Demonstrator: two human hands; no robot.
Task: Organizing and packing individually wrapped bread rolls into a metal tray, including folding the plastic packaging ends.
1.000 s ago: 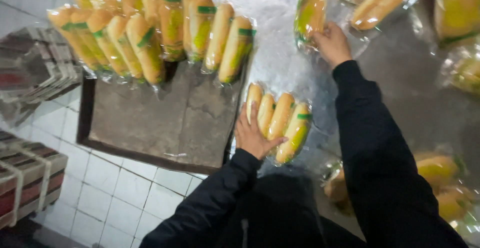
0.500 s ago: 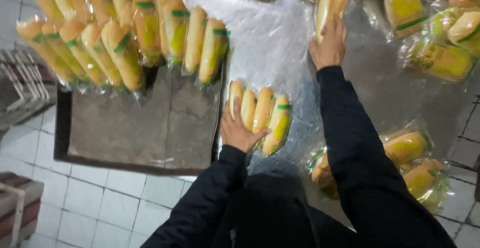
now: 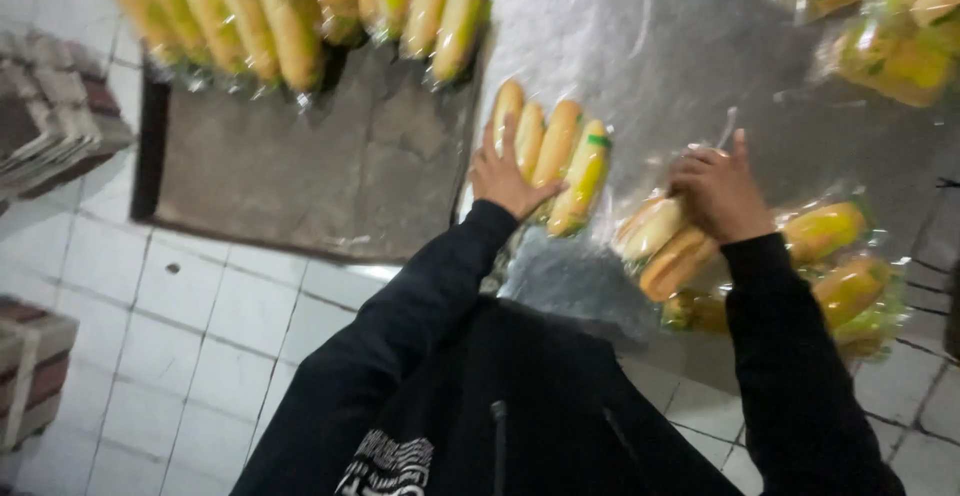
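Evidently sorting: the left hand (image 3: 508, 178) is lying spread on a four-bun pack (image 3: 552, 151) while the right hand (image 3: 716, 194) is pinching another bun pack (image 3: 668, 244); lifting it likely needs a firm grip.

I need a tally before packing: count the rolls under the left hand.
4 rolls lie side by side on the shiny metal table, wrapped in clear film, under the left hand. More may be hidden beneath the palm.

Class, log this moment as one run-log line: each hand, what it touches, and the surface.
left hand: flat on bun pack | right hand: grasping wrapped buns | surface: metal table
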